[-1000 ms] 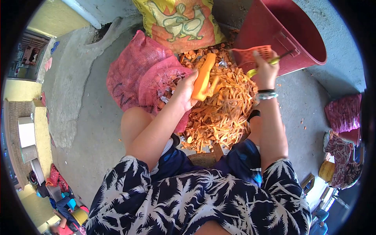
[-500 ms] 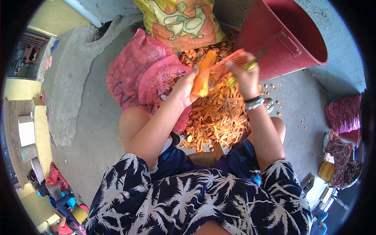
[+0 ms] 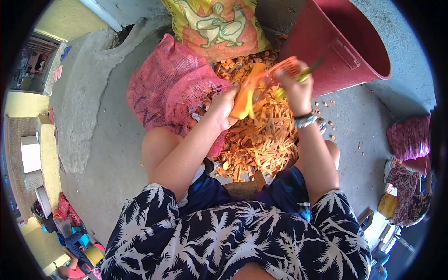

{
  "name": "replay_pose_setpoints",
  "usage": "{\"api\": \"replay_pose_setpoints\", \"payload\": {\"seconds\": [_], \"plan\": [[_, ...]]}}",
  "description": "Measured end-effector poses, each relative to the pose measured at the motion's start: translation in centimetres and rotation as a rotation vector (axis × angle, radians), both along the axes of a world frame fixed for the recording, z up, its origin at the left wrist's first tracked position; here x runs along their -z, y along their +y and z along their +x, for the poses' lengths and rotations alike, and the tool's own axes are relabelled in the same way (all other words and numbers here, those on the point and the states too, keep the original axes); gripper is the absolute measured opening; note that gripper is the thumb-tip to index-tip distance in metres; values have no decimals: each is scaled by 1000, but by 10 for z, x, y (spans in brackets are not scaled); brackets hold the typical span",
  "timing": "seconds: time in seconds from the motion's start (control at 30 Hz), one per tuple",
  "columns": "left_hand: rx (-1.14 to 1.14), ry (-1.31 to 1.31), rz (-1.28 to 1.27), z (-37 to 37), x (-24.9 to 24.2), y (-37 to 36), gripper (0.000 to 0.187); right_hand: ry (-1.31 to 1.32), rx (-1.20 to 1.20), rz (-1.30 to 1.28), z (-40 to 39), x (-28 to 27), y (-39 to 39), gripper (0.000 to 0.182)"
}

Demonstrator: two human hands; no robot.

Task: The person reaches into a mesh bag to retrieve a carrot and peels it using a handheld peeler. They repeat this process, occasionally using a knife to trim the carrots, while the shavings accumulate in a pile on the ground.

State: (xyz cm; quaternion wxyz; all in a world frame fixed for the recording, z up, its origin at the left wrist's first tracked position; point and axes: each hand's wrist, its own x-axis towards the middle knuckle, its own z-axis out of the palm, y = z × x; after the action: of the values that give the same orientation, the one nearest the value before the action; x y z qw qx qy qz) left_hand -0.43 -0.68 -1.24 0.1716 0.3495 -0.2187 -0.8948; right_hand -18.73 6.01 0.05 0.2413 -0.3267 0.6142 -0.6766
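Observation:
My left hand (image 3: 226,108) is closed around the lower end of a peeled orange carrot (image 3: 248,93), which tilts up and away from me. A thin strip hangs along its right side. My right hand (image 3: 297,91) is closed on an orange plastic peeler (image 3: 285,69) with an open, slotted body, blurred by motion. The same hand also grips a slim yellow-green knife (image 3: 305,73) with a dark tip pointing up right. Beneath both hands lies a heap of carrot peelings (image 3: 263,140). The peeler's blade cannot be made out clearly.
A pink mesh sack (image 3: 161,88) lies open at the left of the heap. Behind stands a yellow-and-orange printed sack (image 3: 219,28), with cut carrot ends before it. A large red bin (image 3: 322,51) leans at the right. Carrot bits dot the concrete floor (image 3: 116,154).
My right hand has moved slightly up and right with the peeler, away from the carrot. The carrot tilts a little more to the right, and a strip now hangs from it.

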Motion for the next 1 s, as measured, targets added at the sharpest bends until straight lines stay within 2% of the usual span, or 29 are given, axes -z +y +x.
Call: {"api": "replay_pose_setpoints", "payload": {"seconds": [0.03,0.1,0.17,0.2,0.23,0.27,0.3,0.33,0.37,0.4,0.43,0.47,0.5,0.57,0.63,0.67,0.7,0.73,0.77,0.83,0.87,0.97,1.0], "plan": [[37,-27,9,0,-3,0,39,-18,138,-43,-20,2,-4,34],[116,-54,-49,3,-2,0,43,-84,260,-102,-45,-1,-3,28],[190,-64,-74,7,-7,1,48,-65,245,-80,-42,-5,4,27],[136,-97,-105,6,-18,6,56,-51,156,-15,-23,-15,6,27],[136,-97,-106,6,-11,4,56,-36,67,51,-6,-21,7,28],[204,-87,-320,7,-6,2,57,-4,-51,30,7,-19,8,32],[273,-76,-532,9,0,1,59,112,-77,127,11,-7,7,37],[275,-78,-529,11,5,1,59,51,-8,109,5,-4,4,37],[332,-119,-627,11,-4,3,62,-11,62,91,-6,-1,0,37],[391,-157,-729,10,-10,4,67,87,249,85,-24,-6,-3,37],[393,-154,-733,10,-14,7,67,287,427,53,-54,7,-5,32],[379,-166,-695,12,-18,10,69,282,523,-42,-65,-1,-4,28],[365,-178,-656,13,-21,10,71,-16,557,-76,-68,-5,2,27],[380,-209,-649,14,-13,6,72,-29,397,-62,-56,-7,8,28],[336,-243,-721,13,-5,5,69,27,41,-51,-19,-10,7,31],[338,-242,-721,12,-6,6,69,57,34,16,-6,-10,6,32],[320,-135,-683,11,-9,7,64,83,30,85,1,-8,6,33],[303,-28,-642,11,-10,9,60,-6,168,46,-18,0,2,31],[305,-26,-642,14,-11,9,60,104,379,24,-40,0,0,28],[358,9,-474,20,-17,3,53,-76,570,-104,-74,-2,6,25],[333,73,-407,21,-20,3,50,-74,564,-115,-72,-5,5,25],[288,60,-331,19,-24,3,46,-30,81,-42,-40,-7,9,26],[292,70,-289,17,-26,3,43,29,57,-14,-20,-11,6,28]]}}
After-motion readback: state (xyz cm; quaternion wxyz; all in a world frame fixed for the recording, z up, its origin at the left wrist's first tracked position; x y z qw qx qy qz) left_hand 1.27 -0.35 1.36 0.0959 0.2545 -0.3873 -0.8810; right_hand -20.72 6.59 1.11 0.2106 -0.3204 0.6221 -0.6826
